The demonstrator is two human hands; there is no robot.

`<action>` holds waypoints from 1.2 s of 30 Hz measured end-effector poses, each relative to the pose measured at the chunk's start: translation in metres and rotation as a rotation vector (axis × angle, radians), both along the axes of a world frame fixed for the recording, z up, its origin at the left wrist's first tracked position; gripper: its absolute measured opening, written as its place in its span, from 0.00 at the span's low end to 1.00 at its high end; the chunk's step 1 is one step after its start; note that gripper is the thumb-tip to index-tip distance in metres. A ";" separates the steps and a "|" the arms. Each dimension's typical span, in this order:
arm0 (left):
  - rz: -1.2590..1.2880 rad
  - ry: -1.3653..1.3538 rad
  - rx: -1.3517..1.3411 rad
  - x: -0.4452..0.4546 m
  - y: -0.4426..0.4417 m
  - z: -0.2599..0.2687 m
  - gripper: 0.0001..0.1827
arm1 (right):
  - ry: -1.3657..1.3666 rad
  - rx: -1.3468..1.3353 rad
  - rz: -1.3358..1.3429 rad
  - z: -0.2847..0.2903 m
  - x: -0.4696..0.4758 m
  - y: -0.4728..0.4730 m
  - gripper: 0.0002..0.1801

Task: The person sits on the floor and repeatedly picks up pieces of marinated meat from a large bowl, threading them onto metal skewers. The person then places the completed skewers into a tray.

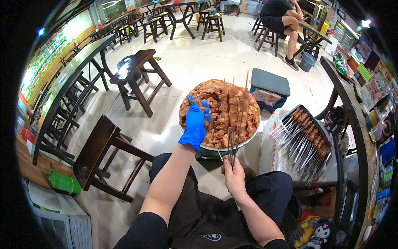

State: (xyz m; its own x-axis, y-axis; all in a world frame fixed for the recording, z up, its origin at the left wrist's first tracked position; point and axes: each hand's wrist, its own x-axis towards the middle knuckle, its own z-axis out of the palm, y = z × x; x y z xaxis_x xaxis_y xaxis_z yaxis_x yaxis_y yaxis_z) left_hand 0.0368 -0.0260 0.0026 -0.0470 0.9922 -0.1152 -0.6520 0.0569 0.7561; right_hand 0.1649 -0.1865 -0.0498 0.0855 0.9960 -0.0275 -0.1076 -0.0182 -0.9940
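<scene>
A large round metal basin [252, 136] heaped with raw marinated meat pieces [214, 88] stands before my knees. My left hand [196, 124], in a blue glove, is over the left part of the heap with its fingers curled. Motion blur hides whether a piece of meat is between those fingers. Bare, my right hand [234, 177] grips the lower ends of several metal skewers [231, 144] just in front of the basin's near rim. Their shafts reach up over the meat, and blurred meat chunks [233, 104] appear threaded on some of them.
At my right, a black tray [329, 140] of meat skewers [307, 127] rests on a white foam box [267, 157]. Beyond the basin sits a dark lidded bag [270, 82]. Wooden stools [136, 67] stand to the left. A seated person [279, 18] is farther off, near a bin [307, 62].
</scene>
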 end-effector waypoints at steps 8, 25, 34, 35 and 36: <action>-0.135 -0.067 0.237 -0.012 0.003 0.016 0.19 | 0.495 -0.240 0.325 0.019 0.004 -0.005 0.09; -0.280 -0.082 -0.189 0.015 -0.019 0.010 0.32 | -0.055 0.080 -0.020 -0.009 -0.003 0.002 0.07; -0.286 -0.253 -0.016 0.002 -0.001 0.019 0.29 | 0.565 -0.331 0.339 0.023 0.018 -0.001 0.09; -0.438 -0.374 0.150 -0.012 0.010 -0.003 0.30 | 0.587 -0.377 0.378 0.025 0.017 -0.001 0.09; -0.600 -0.500 0.309 -0.015 0.016 -0.008 0.31 | 0.616 -0.381 0.413 0.022 0.019 -0.001 0.09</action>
